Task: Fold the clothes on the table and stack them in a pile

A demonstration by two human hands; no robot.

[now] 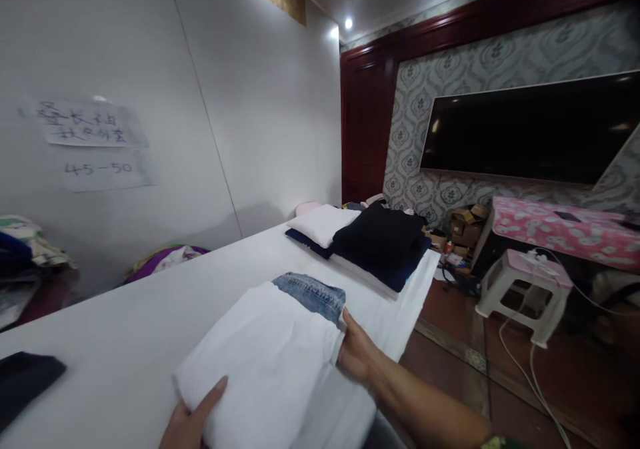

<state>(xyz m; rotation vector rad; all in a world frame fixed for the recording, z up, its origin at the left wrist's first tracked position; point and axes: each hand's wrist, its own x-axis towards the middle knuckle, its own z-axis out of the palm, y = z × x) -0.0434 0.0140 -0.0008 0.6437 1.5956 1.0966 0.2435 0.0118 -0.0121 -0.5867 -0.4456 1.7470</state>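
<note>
A folded white garment (265, 356) lies at the near side of the white table. From its far edge sticks out a strip of blue denim (315, 294) with visible stitching; whether it belongs to the same piece I cannot tell. My left hand (193, 419) grips the garment's near left edge, thumb on top and the other fingers hidden beneath. On the right side my right hand (356, 349) holds the garment's edge beside the denim, its fingers mostly hidden under the cloth.
Folded clothes stand stacked at the table's (220, 269) far end, with a black garment (383, 236) and a white one (327, 222) on top. A dark cloth (25, 382) lies at the left. Past the right edge is a stool (530, 282) with cables.
</note>
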